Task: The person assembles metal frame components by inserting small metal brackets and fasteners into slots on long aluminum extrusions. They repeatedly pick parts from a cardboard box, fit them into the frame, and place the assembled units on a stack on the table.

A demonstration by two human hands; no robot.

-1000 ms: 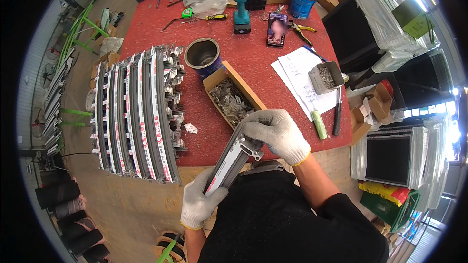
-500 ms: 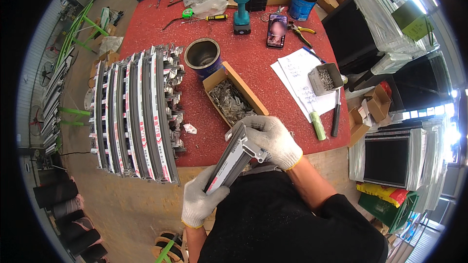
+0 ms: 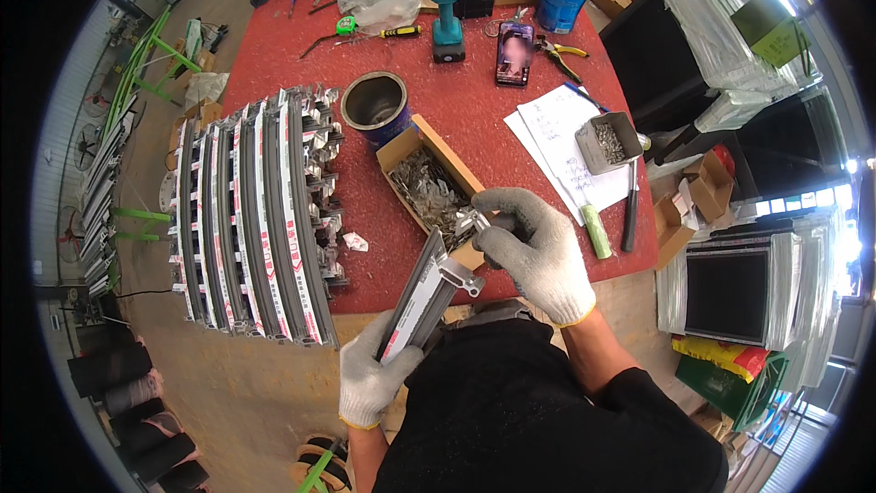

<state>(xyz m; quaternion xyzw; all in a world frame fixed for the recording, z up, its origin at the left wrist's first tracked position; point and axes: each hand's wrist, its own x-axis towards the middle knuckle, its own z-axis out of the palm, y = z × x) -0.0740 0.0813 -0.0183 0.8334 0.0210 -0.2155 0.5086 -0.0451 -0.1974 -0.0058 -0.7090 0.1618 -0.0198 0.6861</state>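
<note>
My left hand [image 3: 372, 376], in a white glove, is closed around the lower part of a short grey aluminium profile [image 3: 425, 299] with a white and red label strip. The profile slants up and away, its open hollow end facing my right hand. My gloved right hand [image 3: 546, 260] pinches a small shiny metal clip [image 3: 467, 221], just beyond that end and apart from it. Below the clip stands an open cardboard box [image 3: 474, 184] filled with similar thin metal pieces [image 3: 422, 184].
Stacked labelled profiles [image 3: 265, 219] lie along the red table's [image 3: 456, 96] left side. Beyond the box are a round tin [image 3: 376, 108], a cordless drill [image 3: 446, 23] and a phone [image 3: 515, 55]. Papers [image 3: 557, 141], a tin of small fasteners [image 3: 609, 143] and a hammer [image 3: 630, 210] lie right.
My right hand has left the profile's end and moved slightly right, and a small metal clip now shows between its fingers. My left hand still holds the profile, nearly in place.
</note>
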